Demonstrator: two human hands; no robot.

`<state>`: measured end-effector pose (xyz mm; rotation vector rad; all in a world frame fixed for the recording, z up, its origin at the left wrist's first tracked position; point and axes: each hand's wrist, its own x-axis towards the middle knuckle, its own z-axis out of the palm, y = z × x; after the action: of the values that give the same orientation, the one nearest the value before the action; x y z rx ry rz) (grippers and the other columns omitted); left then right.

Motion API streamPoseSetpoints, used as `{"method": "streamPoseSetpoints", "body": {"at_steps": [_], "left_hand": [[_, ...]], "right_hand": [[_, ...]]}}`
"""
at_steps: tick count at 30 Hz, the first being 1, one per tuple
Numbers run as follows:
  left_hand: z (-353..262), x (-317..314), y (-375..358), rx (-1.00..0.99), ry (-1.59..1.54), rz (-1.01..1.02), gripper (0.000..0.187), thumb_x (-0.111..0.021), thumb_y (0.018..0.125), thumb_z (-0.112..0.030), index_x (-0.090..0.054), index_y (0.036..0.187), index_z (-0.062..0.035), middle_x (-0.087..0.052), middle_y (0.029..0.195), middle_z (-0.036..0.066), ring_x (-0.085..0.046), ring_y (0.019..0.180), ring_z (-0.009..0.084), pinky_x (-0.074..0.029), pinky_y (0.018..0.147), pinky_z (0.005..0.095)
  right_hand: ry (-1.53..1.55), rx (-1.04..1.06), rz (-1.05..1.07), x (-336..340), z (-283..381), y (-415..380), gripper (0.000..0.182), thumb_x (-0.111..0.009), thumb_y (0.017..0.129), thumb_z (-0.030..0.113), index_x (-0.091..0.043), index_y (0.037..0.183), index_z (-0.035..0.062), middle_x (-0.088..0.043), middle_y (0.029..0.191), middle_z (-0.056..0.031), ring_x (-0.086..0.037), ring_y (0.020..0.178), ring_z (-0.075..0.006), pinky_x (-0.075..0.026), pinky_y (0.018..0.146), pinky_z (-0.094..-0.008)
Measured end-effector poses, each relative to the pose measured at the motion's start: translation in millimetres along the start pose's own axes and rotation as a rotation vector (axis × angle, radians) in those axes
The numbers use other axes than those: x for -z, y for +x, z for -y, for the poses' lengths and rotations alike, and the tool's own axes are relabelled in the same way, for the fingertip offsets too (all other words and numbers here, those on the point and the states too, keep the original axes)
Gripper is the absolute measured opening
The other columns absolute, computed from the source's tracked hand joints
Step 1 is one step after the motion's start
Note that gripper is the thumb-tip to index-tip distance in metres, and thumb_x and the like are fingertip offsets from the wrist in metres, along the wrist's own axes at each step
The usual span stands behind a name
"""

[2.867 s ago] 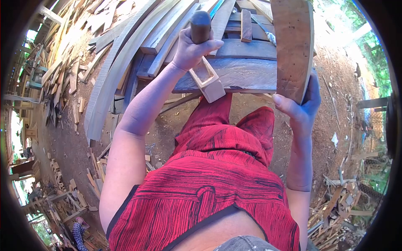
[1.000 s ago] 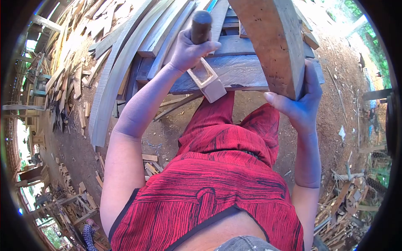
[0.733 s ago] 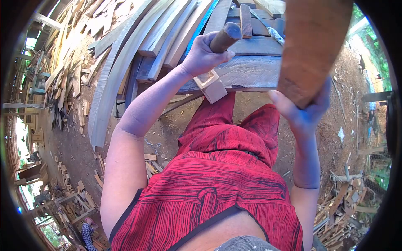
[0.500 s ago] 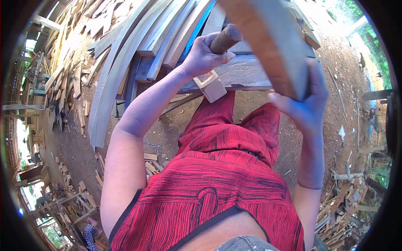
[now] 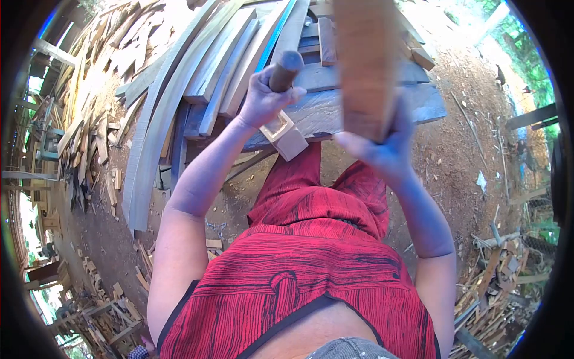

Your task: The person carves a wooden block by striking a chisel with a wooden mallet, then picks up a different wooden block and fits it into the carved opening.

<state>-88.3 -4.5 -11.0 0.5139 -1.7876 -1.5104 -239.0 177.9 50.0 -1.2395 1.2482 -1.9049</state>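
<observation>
My left hand (image 5: 266, 102) is closed round a dark, round-ended wooden handle (image 5: 285, 70); whatever lies at its far end is hidden. A thick wooden block (image 5: 366, 66), blurred by motion, stands up from my right hand (image 5: 385, 143), whose thumb and fingers grip its lower end. Below my left hand, a pale piece of wood with a rectangular hollow (image 5: 290, 142) sticks out over the near edge of the wooden bench (image 5: 326, 110).
Long boards (image 5: 146, 143) lie side by side at the left of the bench, with a blue strip (image 5: 276, 36) among them. Scrap wood (image 5: 107, 125) is piled on the left ground, and more offcuts (image 5: 502, 275) lie at the lower right.
My right hand and the block have moved left and turned more upright. My left hand with the handle has shifted slightly left and down, and the whole view has shifted a little.
</observation>
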Motion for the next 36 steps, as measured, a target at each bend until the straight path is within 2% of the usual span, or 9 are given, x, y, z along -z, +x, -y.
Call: {"method": "streamPoseSetpoints", "body": {"at_steps": [4, 11, 13, 15, 22, 24, 26, 28, 36], "left_hand": [[9, 6, 2, -0.138, 0.016, -0.074, 0.021, -0.077, 0.073, -0.008, -0.057, 0.079, -0.0071, -0.053, 0.069, -0.005, -0.049, 0.061, 0.0041, -0.041, 0.055, 0.0214], [-7, 14, -10, -0.153, 0.016, -0.277, 0.016, -0.069, 0.072, -0.009, -0.054, 0.068, -0.0081, -0.051, 0.059, -0.002, -0.048, 0.052, 0.0066, -0.036, 0.049, 0.0233], [1, 12, -12, -0.162, 0.119, -0.283, 0.017, -0.069, 0.075, -0.012, -0.055, 0.068, -0.0075, -0.050, 0.059, -0.003, -0.048, 0.052, 0.0071, -0.036, 0.049, 0.0236], [4, 5, -15, -0.150, 0.156, -0.252, 0.012, -0.071, 0.073, -0.009, -0.059, 0.074, -0.0065, -0.054, 0.063, -0.003, -0.052, 0.057, 0.0078, -0.040, 0.053, 0.0249], [-8, -34, -31, -0.397, 0.534, 0.248, 0.022, -0.076, 0.067, -0.011, -0.057, 0.073, -0.0029, -0.055, 0.068, 0.004, -0.051, 0.058, 0.0099, -0.041, 0.054, 0.0276], [2, -25, -19, -0.503, 0.330, 0.121, 0.017, -0.073, 0.069, -0.009, -0.058, 0.075, -0.0048, -0.056, 0.071, 0.003, -0.052, 0.058, 0.0108, -0.042, 0.056, 0.0265], [2, -24, -17, -0.157, 0.057, -0.400, 0.012, -0.069, 0.074, -0.008, -0.057, 0.073, -0.0065, -0.053, 0.065, 0.002, -0.051, 0.055, 0.0106, -0.040, 0.054, 0.0248], [0, -4, 0, -0.135, -0.096, -0.557, 0.014, -0.065, 0.077, -0.006, -0.053, 0.071, -0.0083, -0.049, 0.059, 0.000, -0.047, 0.051, 0.0090, -0.038, 0.051, 0.0229], [-6, -15, -12, -0.189, 0.018, -0.380, 0.016, -0.067, 0.076, -0.005, -0.053, 0.072, -0.0090, -0.048, 0.063, -0.001, -0.047, 0.055, 0.0080, -0.038, 0.055, 0.0226]], "right_hand": [[-0.450, -0.022, 0.253, 25, -15, 14, 0.057, -0.083, 0.059, 0.014, -0.054, 0.106, 0.0003, -0.059, 0.095, -0.0077, -0.056, 0.091, -0.0121, -0.047, 0.077, -0.0268], [-0.519, -0.295, -0.050, 78, -79, 43, 0.063, -0.079, 0.057, 0.024, -0.054, 0.108, -0.0019, -0.061, 0.087, -0.0120, -0.059, 0.077, -0.0175, -0.049, 0.070, -0.0300], [-1.073, -0.322, 0.004, 103, -121, 40, 0.060, -0.077, 0.052, 0.031, -0.053, 0.098, 0.0016, -0.064, 0.082, -0.0200, -0.064, 0.077, -0.0347, -0.051, 0.069, -0.0436], [-1.068, -0.296, 0.042, 111, -141, 34, 0.056, -0.073, 0.053, 0.033, -0.052, 0.096, 0.0037, -0.064, 0.086, -0.0240, -0.063, 0.083, -0.0420, -0.049, 0.073, -0.0493], [-1.277, -0.312, 0.040, 103, -143, 39, 0.051, -0.068, 0.061, 0.025, -0.049, 0.103, 0.0041, -0.061, 0.099, -0.0219, -0.062, 0.092, -0.0408, -0.051, 0.081, -0.0473], [-1.326, -0.301, 0.077, 102, -145, 37, 0.051, -0.069, 0.062, 0.024, -0.048, 0.105, 0.0046, -0.060, 0.104, -0.0212, -0.061, 0.096, -0.0400, -0.051, 0.083, -0.0460], [-1.335, -0.313, 0.067, 101, -146, 37, 0.051, -0.069, 0.063, 0.024, -0.048, 0.105, 0.0044, -0.060, 0.103, -0.0212, -0.061, 0.095, -0.0397, -0.051, 0.083, -0.0457], [-1.343, -0.311, 0.063, 101, -145, 37, 0.051, -0.069, 0.063, 0.024, -0.048, 0.105, 0.0043, -0.060, 0.102, -0.0213, -0.061, 0.095, -0.0394, -0.051, 0.083, -0.0453], [-1.322, -0.291, 0.067, 101, -144, 37, 0.050, -0.070, 0.063, 0.024, -0.049, 0.104, 0.0038, -0.060, 0.101, -0.0218, -0.061, 0.094, -0.0394, -0.050, 0.084, -0.0444]]}}
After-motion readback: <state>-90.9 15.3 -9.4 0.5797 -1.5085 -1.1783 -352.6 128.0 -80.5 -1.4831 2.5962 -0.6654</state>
